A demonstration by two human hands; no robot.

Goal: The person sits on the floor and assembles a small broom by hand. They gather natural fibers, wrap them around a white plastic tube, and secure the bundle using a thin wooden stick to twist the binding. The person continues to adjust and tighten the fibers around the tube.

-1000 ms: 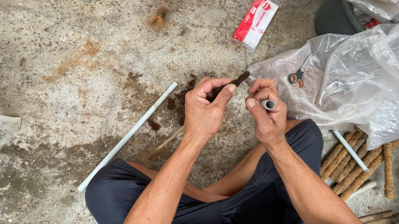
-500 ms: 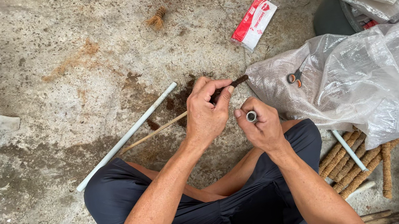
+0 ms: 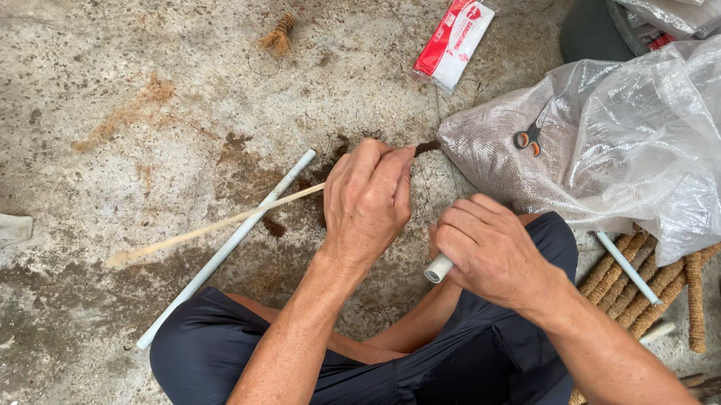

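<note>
I sit cross-legged on a concrete floor. My left hand (image 3: pixel 367 194) grips a thin wooden stick (image 3: pixel 206 228) that runs out to the left; its dark, fibre-covered tip (image 3: pixel 427 146) pokes out to the right of my fingers. My right hand (image 3: pixel 489 250) is closed around a short white plastic tube (image 3: pixel 437 268), whose open end shows at the left of my fist. The two hands are close together but apart, above my lap.
A long white pipe (image 3: pixel 227 248) lies on the floor under the stick. A clear woven sack (image 3: pixel 640 138) with orange-handled scissors (image 3: pixel 528 137) lies at right, with fibre-wrapped sticks (image 3: pixel 630 278) below it. A red and white packet (image 3: pixel 453 39) lies beyond.
My right hand dropped down and turned the white tube sideways, away from the left hand. The thin stick in my left hand now stretches far out to the left.
</note>
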